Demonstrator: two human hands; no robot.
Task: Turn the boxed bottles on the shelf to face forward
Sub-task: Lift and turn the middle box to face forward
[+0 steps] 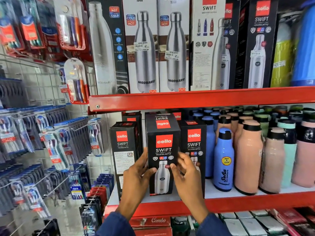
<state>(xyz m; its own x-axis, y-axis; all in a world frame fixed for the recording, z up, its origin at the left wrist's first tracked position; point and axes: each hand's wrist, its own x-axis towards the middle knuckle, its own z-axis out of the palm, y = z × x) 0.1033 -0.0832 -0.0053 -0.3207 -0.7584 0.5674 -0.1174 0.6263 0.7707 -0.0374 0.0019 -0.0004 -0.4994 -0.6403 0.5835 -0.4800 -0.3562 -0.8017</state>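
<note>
The red shelf (238, 200) carries, from its left end, three black boxed bottles at the front and then many loose bottles (248, 159) in blue and pink to the right. The middle box (163, 154) stands upright, its long axis vertical, and it is a little nearer to the camera than its two neighbours; its printed front with the bottle picture already looks toward the person. The right box (194, 143) also shows its front. The left box (123, 150) shows a face with small text and a label, so I judge it is the one not yet turned. The left hand (136, 176) is pressed on the left side of the middle box, thumb on the front face. The right hand (185, 169) is at the right front edge with curled fingers; it is blurred, so I cannot tell whether it grips firmly. The left box is just beside the left hand, so that hand is nearer for the next turn, around the vertical axis.
</note>
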